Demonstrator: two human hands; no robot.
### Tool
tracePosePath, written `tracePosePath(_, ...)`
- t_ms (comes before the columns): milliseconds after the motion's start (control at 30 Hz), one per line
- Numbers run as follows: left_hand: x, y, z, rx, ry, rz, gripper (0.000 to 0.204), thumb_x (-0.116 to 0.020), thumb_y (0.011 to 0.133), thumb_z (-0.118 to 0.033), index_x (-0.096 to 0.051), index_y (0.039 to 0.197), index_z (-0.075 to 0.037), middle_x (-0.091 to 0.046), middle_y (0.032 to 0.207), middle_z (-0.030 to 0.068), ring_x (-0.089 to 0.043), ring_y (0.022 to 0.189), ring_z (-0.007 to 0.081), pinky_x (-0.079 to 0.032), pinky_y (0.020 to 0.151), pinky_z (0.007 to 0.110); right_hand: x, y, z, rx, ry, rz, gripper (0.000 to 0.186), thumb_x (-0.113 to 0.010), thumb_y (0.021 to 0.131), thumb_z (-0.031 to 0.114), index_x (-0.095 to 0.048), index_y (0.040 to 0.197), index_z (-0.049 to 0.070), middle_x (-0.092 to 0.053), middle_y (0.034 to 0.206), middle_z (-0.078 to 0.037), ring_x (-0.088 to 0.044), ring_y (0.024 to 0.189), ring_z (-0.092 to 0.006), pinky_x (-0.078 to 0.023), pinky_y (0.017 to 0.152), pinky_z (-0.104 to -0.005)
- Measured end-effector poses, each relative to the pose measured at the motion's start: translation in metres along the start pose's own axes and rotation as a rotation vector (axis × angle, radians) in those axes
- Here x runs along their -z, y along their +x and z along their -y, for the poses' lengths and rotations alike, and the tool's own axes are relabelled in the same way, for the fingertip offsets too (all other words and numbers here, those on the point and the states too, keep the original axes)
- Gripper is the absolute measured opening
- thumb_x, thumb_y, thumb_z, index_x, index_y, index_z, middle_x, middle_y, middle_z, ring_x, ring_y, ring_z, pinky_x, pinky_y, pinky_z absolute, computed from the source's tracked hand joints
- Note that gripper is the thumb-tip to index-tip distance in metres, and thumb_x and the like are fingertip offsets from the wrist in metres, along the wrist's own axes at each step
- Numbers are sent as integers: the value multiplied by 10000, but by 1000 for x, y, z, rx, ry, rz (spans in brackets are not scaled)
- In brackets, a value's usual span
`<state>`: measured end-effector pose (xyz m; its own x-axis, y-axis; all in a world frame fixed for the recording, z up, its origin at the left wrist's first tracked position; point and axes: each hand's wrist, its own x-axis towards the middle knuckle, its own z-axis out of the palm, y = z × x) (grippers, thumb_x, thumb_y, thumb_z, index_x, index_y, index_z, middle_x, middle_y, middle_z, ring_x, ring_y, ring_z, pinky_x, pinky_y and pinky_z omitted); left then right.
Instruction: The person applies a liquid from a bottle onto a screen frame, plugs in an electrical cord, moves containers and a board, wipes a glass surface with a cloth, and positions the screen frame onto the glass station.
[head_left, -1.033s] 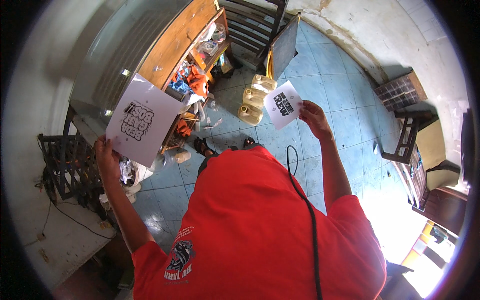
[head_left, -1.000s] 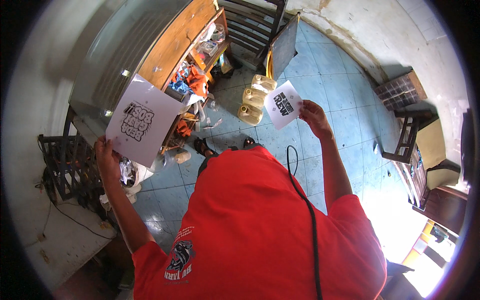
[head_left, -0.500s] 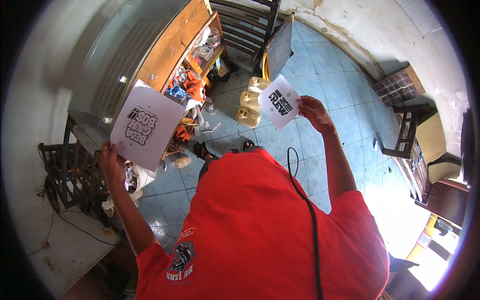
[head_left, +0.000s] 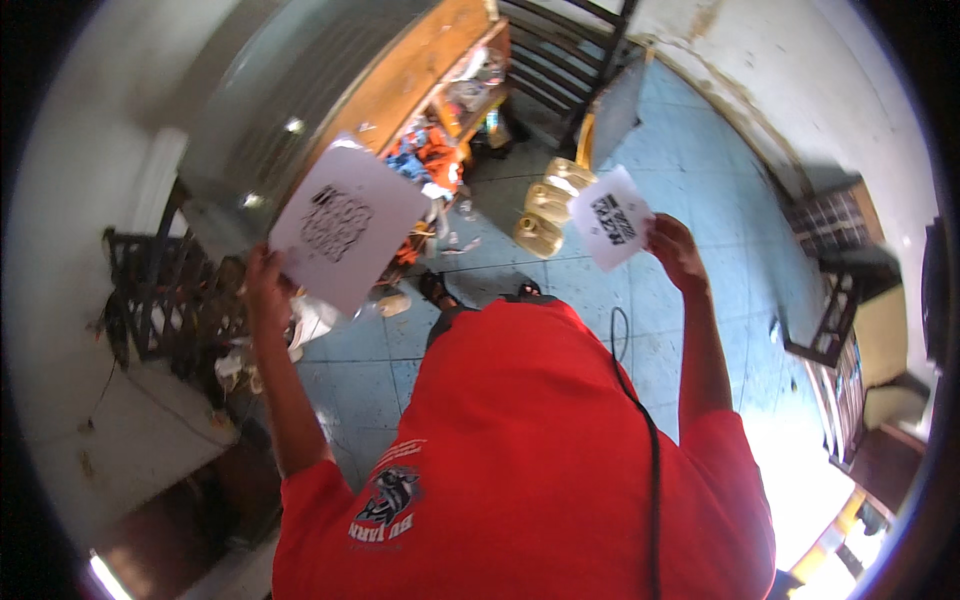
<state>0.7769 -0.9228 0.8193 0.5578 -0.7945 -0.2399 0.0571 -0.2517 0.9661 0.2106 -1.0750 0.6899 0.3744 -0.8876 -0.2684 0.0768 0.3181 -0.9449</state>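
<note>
My left hand (head_left: pixel 268 290) is closed on the lower left edge of a large white printed sheet (head_left: pixel 385 212) with black lettering. That sheet hangs tilted in front of a wooden-framed glass case. Out to the right, my right hand (head_left: pixel 677 250) pinches the edge of a smaller white printed card (head_left: pixel 597 240), also with black print. Both papers are held up in the air, well apart from each other. Motion blurs the prints and fingers somewhat.
Yellowish plastic jugs (head_left: pixel 540 234) stand on the blue tiled floor (head_left: pixel 690 150) ahead. A cluttered wooden shelf (head_left: pixel 470 110) is beyond the large sheet. A dark slatted bench (head_left: pixel 560 70) stands at the back. A black cable (head_left: pixel 652 480) runs down my red shirt.
The whole view has shifted, so the room and both hands appear farther right. Each hand keeps its paper, and the picture is blurrier now.
</note>
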Motion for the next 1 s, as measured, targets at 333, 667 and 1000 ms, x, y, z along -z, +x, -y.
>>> tracePosePath(333,0,5,13,-20,-118,58,186,-482,866,-131,-479,1032,-46,-574,893,72,-600,738,146,-537,533,296,-11,5,1,-58,114,46,294,-605,814,156,-547,1053,-6,-599,935,-52,-547,821,-128,-438,747,-284)
tracePosePath(667,-14,-4,20,-17,-158,56,203,-493,866,-158,-463,1032,-45,-586,895,98,-617,712,170,-546,536,305,-13,7,11,-34,105,63,266,-584,814,134,-550,1041,1,-590,911,-45,-545,827,-139,-426,752,-292)
tracePosePath(1000,-8,11,35,40,-173,88,235,-516,853,-187,-465,1030,-41,-578,836,66,-564,565,115,-529,487,273,-6,1,0,-66,97,23,262,-571,825,118,-539,1060,10,-593,923,-39,-543,823,-130,-424,737,-274)
